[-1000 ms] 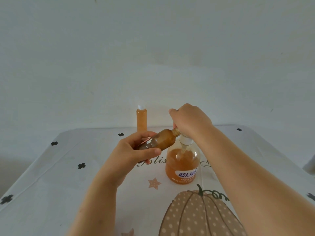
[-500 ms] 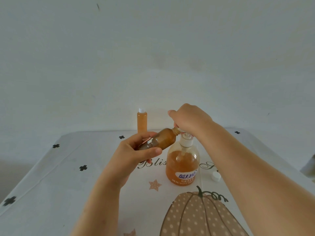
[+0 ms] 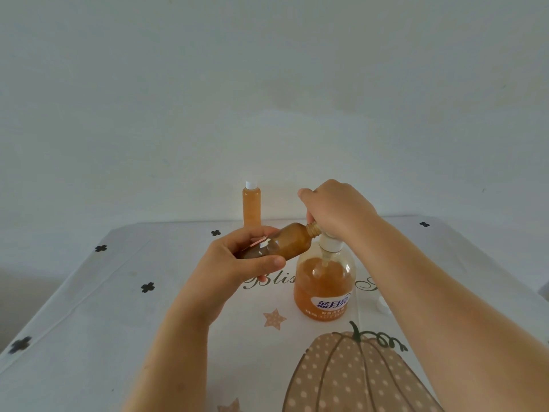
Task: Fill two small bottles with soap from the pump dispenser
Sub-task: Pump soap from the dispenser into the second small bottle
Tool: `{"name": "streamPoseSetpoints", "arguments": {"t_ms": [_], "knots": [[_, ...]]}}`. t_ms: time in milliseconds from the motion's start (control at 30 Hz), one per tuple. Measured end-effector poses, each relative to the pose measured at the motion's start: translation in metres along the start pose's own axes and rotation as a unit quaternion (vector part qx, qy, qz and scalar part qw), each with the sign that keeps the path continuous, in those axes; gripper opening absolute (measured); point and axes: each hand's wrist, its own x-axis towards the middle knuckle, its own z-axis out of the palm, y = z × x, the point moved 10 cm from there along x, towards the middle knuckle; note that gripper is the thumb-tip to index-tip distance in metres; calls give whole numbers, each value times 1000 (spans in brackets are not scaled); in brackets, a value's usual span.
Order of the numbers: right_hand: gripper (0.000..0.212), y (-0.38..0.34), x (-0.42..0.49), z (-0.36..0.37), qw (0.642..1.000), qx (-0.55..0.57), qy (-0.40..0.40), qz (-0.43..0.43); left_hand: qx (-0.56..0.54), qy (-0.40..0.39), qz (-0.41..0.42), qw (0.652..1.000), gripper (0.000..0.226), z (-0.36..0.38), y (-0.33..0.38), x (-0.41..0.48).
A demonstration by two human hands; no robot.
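Position change since half a second ago: slight. Both hands keep their posts. The white cap [image 3: 383, 306], then lying apart from the right forearm, is now partly covered by it.

- Left hand [image 3: 237, 260]: fingers and thumb wrapped round the open small bottle [image 3: 292, 240], which is held above the table and tilted, neck up and to the right. Its base is hidden in the palm, and its fill level is hard to read through the brown wall.
- Right hand [image 3: 335, 209]: curled down over the top of the pump dispenser [image 3: 323, 283]. The pump head and spout are hidden beneath it; only the white collar shows. The bottle's mouth sits at the hand's underside, and whether it touches the spout cannot be told.
- Pump dispenser: upright on the tablecloth [image 3: 89, 322], amber soap roughly to its shoulder, label print too small to read.
- Capped small bottle [image 3: 252, 206]: upright near the far table edge, white top on, foot hidden behind the left hand.
- Pumpkin print [image 3: 356, 376]: cut off by the lower frame edge.
- Edges: the far edge runs just behind the capped bottle and the left edge slants toward the lower corner. The right edge is largely masked by the forearm. Open cloth lies left of the left forearm.
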Motion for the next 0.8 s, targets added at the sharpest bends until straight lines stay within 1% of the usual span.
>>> {"name": "streamPoseSetpoints", "arguments": {"t_ms": [300,533,733,800], "knots": [[43,-2,-3,-3,1000,4,-5,8,-12,-10,5,1000,52,4,-1,0],[45,-8,-6,-16,999,-29,-14,1,-29,-20,10,999,39,11,2,-3],[44,-9,-5,-14,1000,-23,-9,7,-29,-11,15,999,39,8,5,-4],[44,-9,-5,-13,1000,-22,-10,7,-29,-13,21,999,44,8,6,-3]]}}
